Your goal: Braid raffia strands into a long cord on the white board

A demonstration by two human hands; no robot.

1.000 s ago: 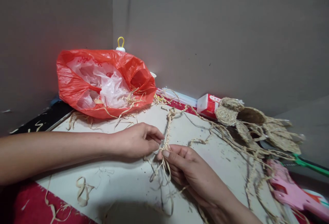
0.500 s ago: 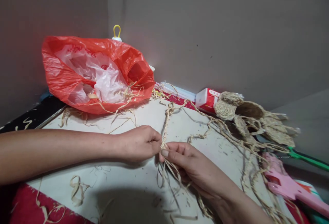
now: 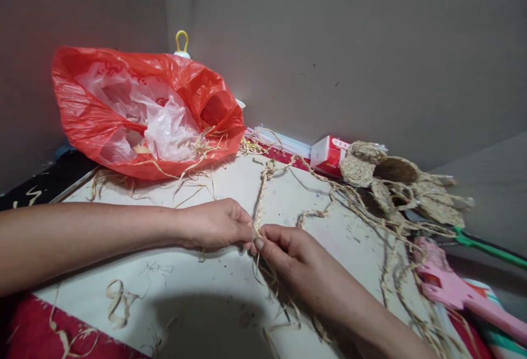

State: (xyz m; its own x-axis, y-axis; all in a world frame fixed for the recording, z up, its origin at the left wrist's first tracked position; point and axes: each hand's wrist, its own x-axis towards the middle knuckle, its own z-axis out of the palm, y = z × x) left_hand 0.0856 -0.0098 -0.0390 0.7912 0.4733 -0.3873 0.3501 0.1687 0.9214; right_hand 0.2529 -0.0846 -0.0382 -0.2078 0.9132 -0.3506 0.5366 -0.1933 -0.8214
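Observation:
A pale straw braid [image 3: 261,197] runs from the far side of the white board down to my fingers. My left hand [image 3: 228,224] pinches its near end from the left. Against it, my right hand [image 3: 288,249] grips the same spot between thumb and forefinger. The fingertips of both hands nearly meet, partly hiding the strands between them. Loose straw strands [image 3: 272,279] hang below the right thumb toward the board. From the braid's far end, a long straw cord [image 3: 317,175] continues to the right.
A red plastic bag [image 3: 94,128] with white bags and straw stands back left. At right lie coiled woven straw pieces [image 3: 395,178], a red-and-white packet [image 3: 329,153], a pink glue gun [image 3: 448,287] and a green-handled tool [image 3: 489,248]. Straw scraps [image 3: 119,304] litter the white board [image 3: 197,287].
My fingers have closed in tighter on the braid's near end, and the hands are nearer each other. The loose strands hang differently. The whole view has shifted slightly.

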